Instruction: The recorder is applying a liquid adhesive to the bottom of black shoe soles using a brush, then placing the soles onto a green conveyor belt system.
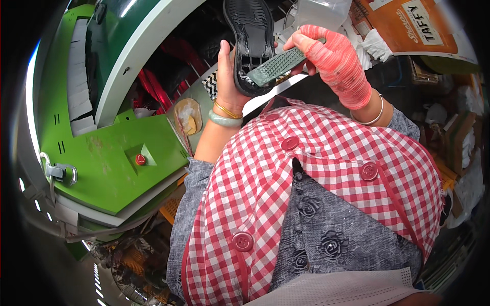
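Observation:
My left hand point(230, 89) holds a black shoe sole point(251, 30) upright by its lower end, with the thumb raised along its left edge. Whitish smears mark the recess in the lower part of the sole. Pinched in my right hand point(334, 64), which wears a coral striped fingerless covering, is a flat green tool point(279, 67) with a gridded face. Its wide lower end lies over the rounded bottom of the sole. Whether it touches the sole, and what its underside looks like, I cannot tell.
To the left stands a large green machine point(107, 173) with a red button point(141, 159) and a curved pale edge. A round dish point(187, 116) with yellowish bits sits beside my left forearm. A clear plastic container point(321, 13) and an orange printed carton point(408, 25) are at the upper right.

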### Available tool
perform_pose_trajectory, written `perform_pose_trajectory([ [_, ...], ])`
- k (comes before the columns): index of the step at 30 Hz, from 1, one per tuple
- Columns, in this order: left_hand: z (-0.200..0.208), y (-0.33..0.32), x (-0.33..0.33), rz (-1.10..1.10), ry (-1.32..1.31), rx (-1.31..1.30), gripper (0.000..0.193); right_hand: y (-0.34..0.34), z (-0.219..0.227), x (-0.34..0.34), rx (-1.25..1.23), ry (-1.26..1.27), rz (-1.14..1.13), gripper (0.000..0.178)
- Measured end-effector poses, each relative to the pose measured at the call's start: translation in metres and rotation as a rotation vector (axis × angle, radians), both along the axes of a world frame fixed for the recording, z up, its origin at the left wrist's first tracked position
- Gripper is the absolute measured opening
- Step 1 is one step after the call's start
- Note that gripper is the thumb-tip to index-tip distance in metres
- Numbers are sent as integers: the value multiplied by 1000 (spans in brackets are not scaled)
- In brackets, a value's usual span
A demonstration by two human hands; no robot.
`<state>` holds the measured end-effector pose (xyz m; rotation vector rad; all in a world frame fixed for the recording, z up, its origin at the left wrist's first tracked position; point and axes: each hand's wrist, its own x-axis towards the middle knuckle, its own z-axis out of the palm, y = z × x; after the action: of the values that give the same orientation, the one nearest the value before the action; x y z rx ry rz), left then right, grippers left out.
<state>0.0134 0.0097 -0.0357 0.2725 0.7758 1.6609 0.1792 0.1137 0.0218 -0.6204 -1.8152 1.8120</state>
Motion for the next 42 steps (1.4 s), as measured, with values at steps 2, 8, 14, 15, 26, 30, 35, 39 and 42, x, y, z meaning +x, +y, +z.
perform_pose_trajectory([
  [2, -6, -3, -3, -28, 20, -4, 66, 14, -2, 4, 249, 114, 17, 20],
  [8, 1, -3, 4, 16, 58, -8, 79, 21, 2, -10, 660, 231, -183, 12],
  [14, -5, -3, -5, 7, -6, 64, 67, -8, 6, 8, 951, 195, 28, 14],
  [15, -4, -4, -5, 25, -9, 35, 66, -5, 8, 8, 961, 198, 28, 14],
  [26, -4, -24, 12, -179, 174, 145, 84, 45, 25, -12, 915, 378, -290, 14],
  [30, -1, -22, 10, -138, 168, 151, 82, 27, 19, -6, 1041, 293, -192, 16],
  [35, -20, -21, -12, -267, 193, 256, 78, 6, 19, 7, 862, 266, -23, 11],
  [39, -5, -18, -1, -35, 178, 70, 80, 16, 26, -2, 286, 478, -273, 15],
  [42, 7, -7, -6, 58, 253, 128, 69, 17, 35, 1, 307, 408, -340, 15],
])
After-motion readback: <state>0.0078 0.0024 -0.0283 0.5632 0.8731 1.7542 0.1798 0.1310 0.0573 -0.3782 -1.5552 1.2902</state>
